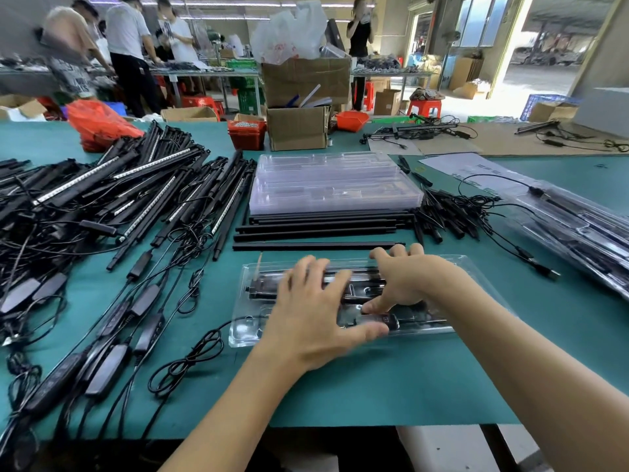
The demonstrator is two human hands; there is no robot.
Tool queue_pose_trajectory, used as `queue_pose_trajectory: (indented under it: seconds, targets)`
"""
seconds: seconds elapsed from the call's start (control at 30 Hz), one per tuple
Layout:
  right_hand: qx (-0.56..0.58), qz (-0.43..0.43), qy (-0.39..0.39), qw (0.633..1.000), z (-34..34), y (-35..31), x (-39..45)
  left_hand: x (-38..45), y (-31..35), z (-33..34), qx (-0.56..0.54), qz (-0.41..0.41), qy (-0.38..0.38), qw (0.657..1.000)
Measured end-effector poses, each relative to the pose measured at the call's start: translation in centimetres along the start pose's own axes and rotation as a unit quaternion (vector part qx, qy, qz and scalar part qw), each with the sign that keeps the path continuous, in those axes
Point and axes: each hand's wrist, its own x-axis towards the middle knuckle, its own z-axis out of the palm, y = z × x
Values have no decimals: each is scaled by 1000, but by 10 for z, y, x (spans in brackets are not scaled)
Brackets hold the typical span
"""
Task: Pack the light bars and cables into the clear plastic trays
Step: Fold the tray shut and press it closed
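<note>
Tabletop teal-green; light bars black w/ white dotted LED strips. Trays clear, cables black. Bag & bin red.

Nothing here can be read for certain. The white paper sheet on the green surface carries dark printed characters, too blurred to make out. The white plastic bag in the cardboard box shows red print, also illegible. The controller in the clear tray bears tiny unreadable markings
</note>
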Motion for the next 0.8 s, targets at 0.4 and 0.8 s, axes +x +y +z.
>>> queue_pose_trajectory:
  seconds: [0.4,0.8]
  targets:
    - [590,-27,281,756,28,25,-24,-7,4,-12,52,226,131,964]
    - [712,-85,-122,686,51,-17,-56,3,-15,-5,83,189,289,935]
